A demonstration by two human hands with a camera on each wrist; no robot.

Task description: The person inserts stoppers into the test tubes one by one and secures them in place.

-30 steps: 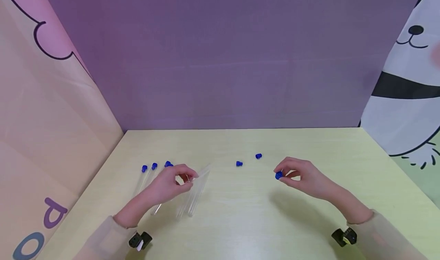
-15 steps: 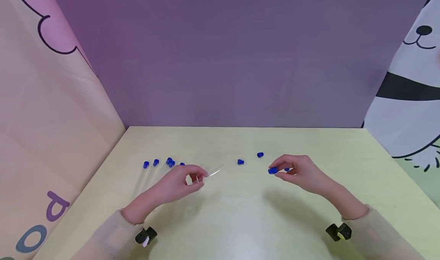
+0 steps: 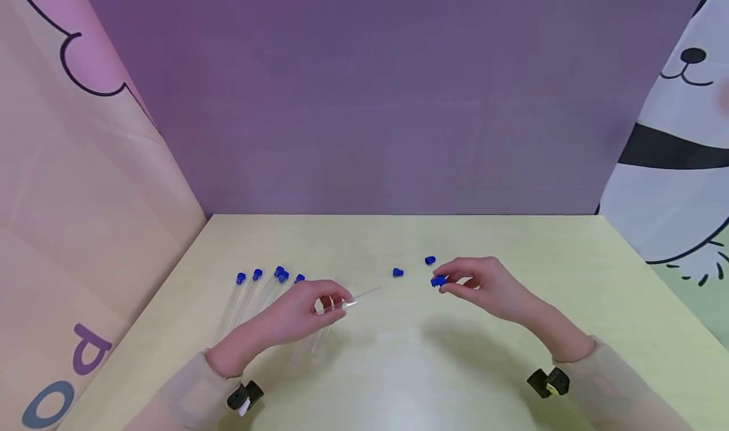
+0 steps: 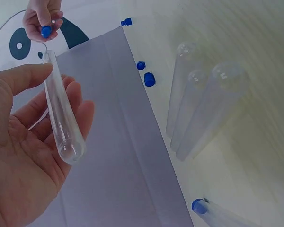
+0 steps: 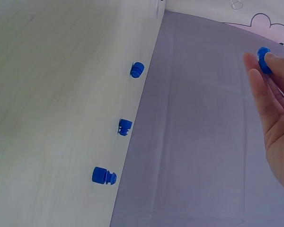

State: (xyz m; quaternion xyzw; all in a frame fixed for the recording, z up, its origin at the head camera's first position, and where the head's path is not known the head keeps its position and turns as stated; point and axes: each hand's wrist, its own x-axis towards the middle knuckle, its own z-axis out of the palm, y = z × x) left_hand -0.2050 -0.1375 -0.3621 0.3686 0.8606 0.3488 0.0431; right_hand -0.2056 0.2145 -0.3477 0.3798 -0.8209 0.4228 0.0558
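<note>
My left hand point(image 3: 307, 311) pinches a clear, uncapped test tube point(image 4: 61, 118) between thumb and fingers. Its mouth points right toward the other hand, and its rounded bottom lies over the palm side. Thumb and fingertips of my right hand point(image 3: 486, 285) hold a blue stopper point(image 5: 263, 59) above the table, a short gap from the tube's mouth. Several loose uncapped tubes point(image 4: 210, 109) lie on the table under the left hand, partly hidden by it in the head view. Farther left lie several tubes with blue stoppers point(image 3: 241, 278) in their ends.
Three loose blue stoppers point(image 5: 125, 126) lie on the pale table point(image 3: 370, 380) in the right wrist view. Two of them show in the head view, left of the right hand. A purple cloth backdrop point(image 3: 370, 102) rises along the table's far edge, with printed cloth at both sides.
The left hand has lifted a tube and moved right, swinging its mouth rightward. The right hand has moved left with the stopper, narrowing the gap between the hands.
</note>
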